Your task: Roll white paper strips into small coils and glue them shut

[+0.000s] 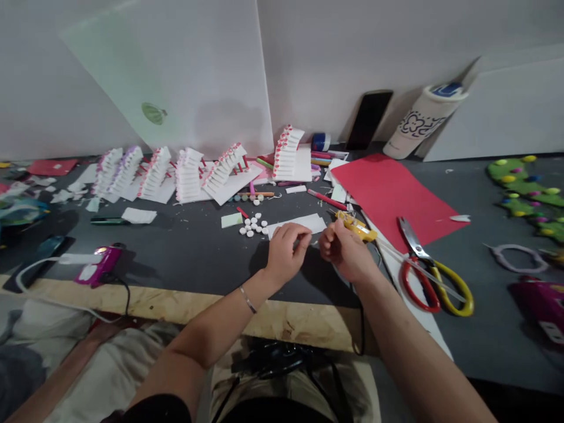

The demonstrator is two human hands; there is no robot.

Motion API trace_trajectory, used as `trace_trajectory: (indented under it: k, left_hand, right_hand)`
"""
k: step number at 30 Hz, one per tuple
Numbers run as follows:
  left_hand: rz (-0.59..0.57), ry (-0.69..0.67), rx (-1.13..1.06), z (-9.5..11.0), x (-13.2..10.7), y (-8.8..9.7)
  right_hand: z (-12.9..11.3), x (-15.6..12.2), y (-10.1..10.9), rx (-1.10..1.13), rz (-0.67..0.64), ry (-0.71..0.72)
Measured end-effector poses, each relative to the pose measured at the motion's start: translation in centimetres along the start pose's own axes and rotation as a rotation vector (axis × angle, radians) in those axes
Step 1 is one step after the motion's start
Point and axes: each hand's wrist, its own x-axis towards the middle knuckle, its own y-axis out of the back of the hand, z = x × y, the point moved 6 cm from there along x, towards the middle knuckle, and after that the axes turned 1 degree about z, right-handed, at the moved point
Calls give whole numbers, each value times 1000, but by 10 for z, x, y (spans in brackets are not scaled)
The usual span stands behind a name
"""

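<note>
My left hand is over the front of the dark table, thumb and forefinger pinched together; whatever they may hold is too small to see. Facing it, my right hand is closed with its fingers curled inward, and its contents are hidden. Just behind the right hand is a yellow tool with a small orange light, perhaps a glue gun; I cannot tell whether the hand touches it. White paper strips lie behind my left hand. To their left is a cluster of small white discs.
Several folded white paper pieces with red or purple tips stand along the wall, including one. Right of my hands are red paper and large scissors. A tumbler and a phone lean behind. A purple device sits left.
</note>
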Motion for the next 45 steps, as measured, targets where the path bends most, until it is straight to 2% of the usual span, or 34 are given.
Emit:
trace_trajectory:
  k: [2, 5, 9, 11, 15, 19, 22, 25, 30, 33, 35, 37, 38, 41, 43, 45]
  left_hand:
    - [6, 30, -26, -2, 4, 6]
    - [-28, 52, 77, -13, 19, 24]
    - [-20, 129, 259, -59, 50, 59]
    - [-58, 164, 364, -86, 63, 66]
    - [-221, 193, 458, -123, 76, 52]
    - [-248, 181, 474, -132, 78, 39]
    - [-222, 194, 437, -128, 77, 44]
    - [-216, 235, 415, -122, 70, 59]
    - [-311, 220, 426, -108, 51, 78]
    - [-220, 214, 431, -94, 46, 87]
    - [-149, 213, 408, -78, 43, 86]
    - [-158, 171, 321, -55, 38, 71]
    - [-202, 130, 237, -42, 35, 59]
    - [-430, 45, -88, -7, 23, 14]
    - [-545, 49, -204, 4, 17, -9]
    - [-558, 101, -218, 1, 17, -19]
  right_hand:
    - [4, 0, -4, 21, -68, -72]
    - [4, -1, -3, 44, -47, -74]
    - [2, -2, 1, 39, 4, -16]
    - [3, -2, 0, 12, -8, -12]
    - [6, -1, 0, -11, -16, -18]
    - [4, 1, 4, 71, 21, -33]
    - [0, 3, 6, 118, 27, -39]
    - [-7, 2, 6, 121, 13, -15]
    - [-17, -1, 3, 95, -22, 44]
    - [-21, -2, 1, 98, -43, 52]
    - [-22, -3, 0, 122, -52, 48]
    - [-22, -3, -1, 174, -62, 33]
    - [-21, -3, -1, 203, -67, 24]
    - [-18, -2, -2, 237, -79, 8]
    - [-18, -1, -1, 230, -71, 15]
    - [-21, 0, 1, 264, -51, 22]
